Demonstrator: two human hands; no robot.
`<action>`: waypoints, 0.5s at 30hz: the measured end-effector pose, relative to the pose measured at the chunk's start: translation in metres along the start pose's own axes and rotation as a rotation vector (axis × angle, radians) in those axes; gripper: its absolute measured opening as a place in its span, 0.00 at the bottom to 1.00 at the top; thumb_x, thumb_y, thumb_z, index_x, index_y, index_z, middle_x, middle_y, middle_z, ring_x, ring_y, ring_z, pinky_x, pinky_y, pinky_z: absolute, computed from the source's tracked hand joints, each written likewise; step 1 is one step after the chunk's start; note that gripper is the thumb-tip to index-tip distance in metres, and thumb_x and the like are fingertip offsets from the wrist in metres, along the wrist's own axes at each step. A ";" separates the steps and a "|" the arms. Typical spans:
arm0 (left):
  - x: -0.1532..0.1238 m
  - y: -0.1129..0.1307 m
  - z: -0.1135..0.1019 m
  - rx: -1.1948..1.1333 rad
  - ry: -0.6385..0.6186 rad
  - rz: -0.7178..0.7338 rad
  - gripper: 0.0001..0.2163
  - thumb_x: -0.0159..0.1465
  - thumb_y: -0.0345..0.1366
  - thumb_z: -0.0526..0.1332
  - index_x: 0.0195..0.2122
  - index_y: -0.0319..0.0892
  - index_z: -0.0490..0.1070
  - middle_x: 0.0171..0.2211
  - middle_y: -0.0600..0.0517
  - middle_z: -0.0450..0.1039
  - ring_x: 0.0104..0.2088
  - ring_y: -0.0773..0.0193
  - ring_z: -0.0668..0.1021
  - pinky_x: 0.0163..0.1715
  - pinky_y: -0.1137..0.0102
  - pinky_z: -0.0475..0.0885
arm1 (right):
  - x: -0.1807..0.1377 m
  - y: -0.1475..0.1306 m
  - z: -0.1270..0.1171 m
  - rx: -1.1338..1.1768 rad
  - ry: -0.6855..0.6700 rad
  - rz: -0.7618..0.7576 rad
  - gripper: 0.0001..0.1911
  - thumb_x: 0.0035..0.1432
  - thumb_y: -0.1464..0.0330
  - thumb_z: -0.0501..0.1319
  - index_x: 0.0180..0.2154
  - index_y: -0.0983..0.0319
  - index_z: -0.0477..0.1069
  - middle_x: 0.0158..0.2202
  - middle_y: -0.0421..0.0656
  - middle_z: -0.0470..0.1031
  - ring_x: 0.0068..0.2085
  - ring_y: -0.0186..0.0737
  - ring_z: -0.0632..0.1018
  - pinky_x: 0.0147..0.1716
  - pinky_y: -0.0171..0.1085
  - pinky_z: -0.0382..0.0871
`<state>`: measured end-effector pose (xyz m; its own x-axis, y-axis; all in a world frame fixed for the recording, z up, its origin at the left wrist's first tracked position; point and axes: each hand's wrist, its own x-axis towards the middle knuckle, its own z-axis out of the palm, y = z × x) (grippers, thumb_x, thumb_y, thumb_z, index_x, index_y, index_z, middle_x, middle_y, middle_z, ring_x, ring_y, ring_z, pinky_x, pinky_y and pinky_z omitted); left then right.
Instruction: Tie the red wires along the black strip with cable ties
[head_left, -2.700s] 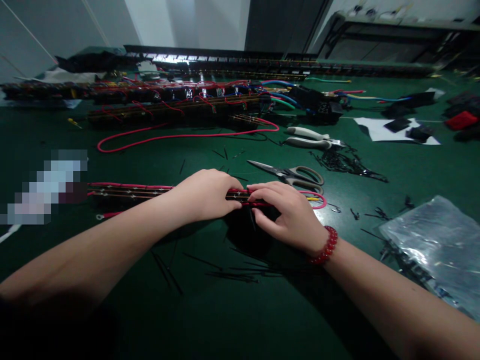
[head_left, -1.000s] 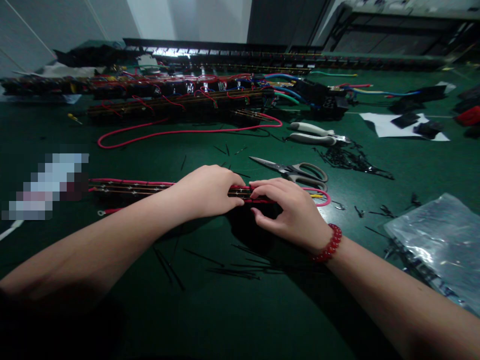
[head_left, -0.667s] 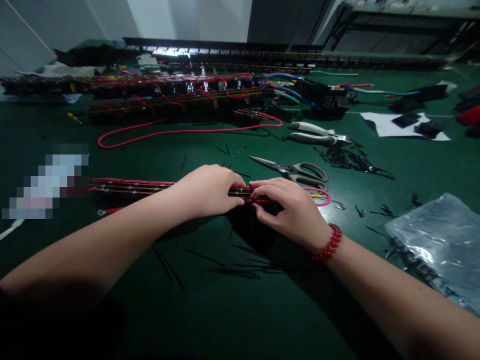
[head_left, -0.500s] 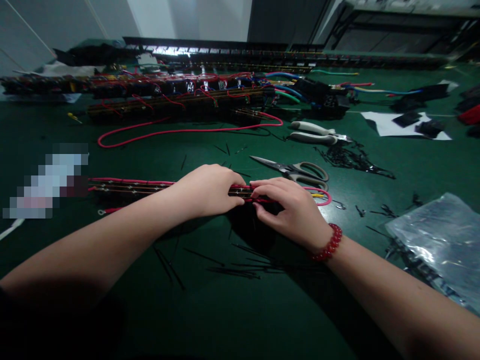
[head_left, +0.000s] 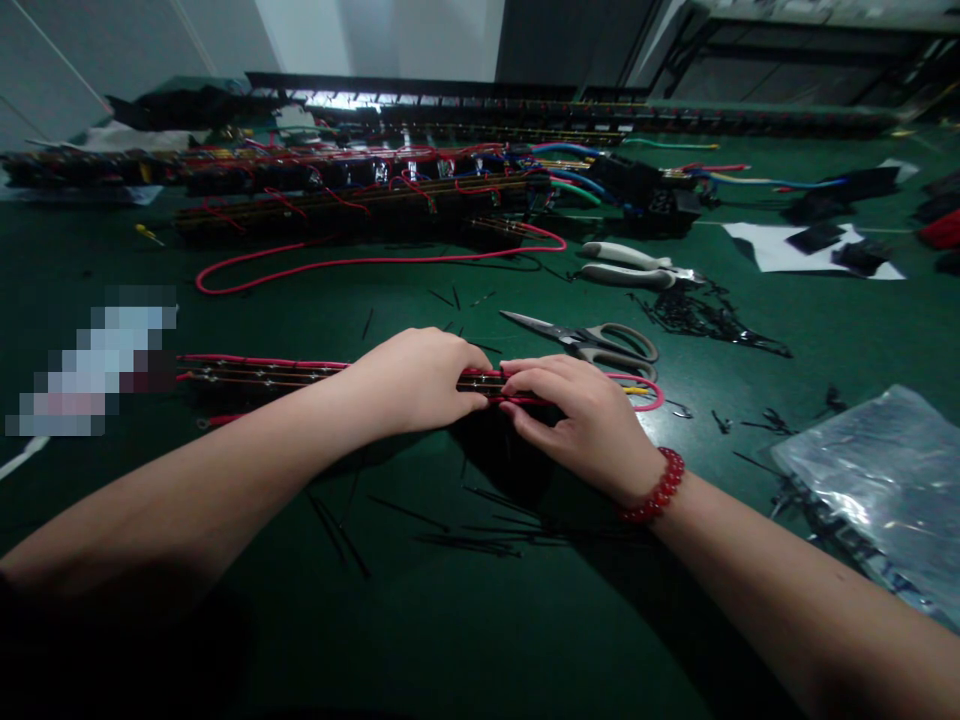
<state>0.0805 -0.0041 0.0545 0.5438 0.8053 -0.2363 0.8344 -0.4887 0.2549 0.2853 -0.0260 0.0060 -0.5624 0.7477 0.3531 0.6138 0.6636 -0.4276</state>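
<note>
A long, dark wired assembly (head_left: 259, 376) with red wires along its sides lies crosswise on the green table (head_left: 300, 640). My left hand (head_left: 424, 380) grips it near its middle, thumb on the near side and fingers over the far side. Just to the right, my right hand (head_left: 577, 415) pinches the same assembly between thumb and fingers, a red bead bracelet (head_left: 661, 488) on its wrist. Past this hand, a red wire loop (head_left: 654, 392) sticks out at the assembly's right end. Loose black cable ties (head_left: 469, 545) lie in front of my hands.
Scissors (head_left: 592, 338) and pliers (head_left: 626, 265) lie beyond my right hand, beside a heap of black clippings (head_left: 709, 318). A clear plastic bag (head_left: 885, 480) is at the right. Other long wired assemblies (head_left: 337, 205) stretch across the back, one trailing a red cable (head_left: 360, 262).
Almost nothing differs. My right thumb has shifted very slightly against the near side of the assembly; both hands keep their places.
</note>
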 end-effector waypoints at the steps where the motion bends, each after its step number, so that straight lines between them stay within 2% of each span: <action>1: 0.000 0.000 0.000 0.003 0.001 0.001 0.18 0.64 0.46 0.56 0.52 0.53 0.76 0.47 0.52 0.80 0.48 0.55 0.79 0.45 0.66 0.72 | 0.000 0.000 0.000 0.003 0.002 0.001 0.06 0.59 0.69 0.61 0.38 0.59 0.76 0.47 0.46 0.81 0.47 0.48 0.80 0.46 0.48 0.73; 9: -0.001 0.002 0.000 0.013 -0.008 0.003 0.18 0.64 0.46 0.56 0.52 0.52 0.76 0.48 0.51 0.79 0.49 0.53 0.79 0.46 0.64 0.73 | 0.001 0.001 0.000 -0.013 -0.021 0.000 0.06 0.58 0.68 0.61 0.38 0.59 0.75 0.44 0.47 0.82 0.46 0.48 0.80 0.44 0.46 0.72; 15: 0.000 0.000 -0.001 0.011 -0.029 0.009 0.18 0.65 0.46 0.56 0.53 0.51 0.75 0.49 0.51 0.79 0.50 0.55 0.78 0.47 0.66 0.72 | 0.001 0.001 0.000 -0.036 -0.033 -0.008 0.06 0.59 0.68 0.60 0.39 0.59 0.74 0.43 0.45 0.82 0.44 0.47 0.80 0.42 0.45 0.70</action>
<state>0.0803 -0.0036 0.0550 0.5538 0.7907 -0.2610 0.8301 -0.4998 0.2474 0.2848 -0.0245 0.0060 -0.5853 0.7414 0.3282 0.6284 0.6706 -0.3943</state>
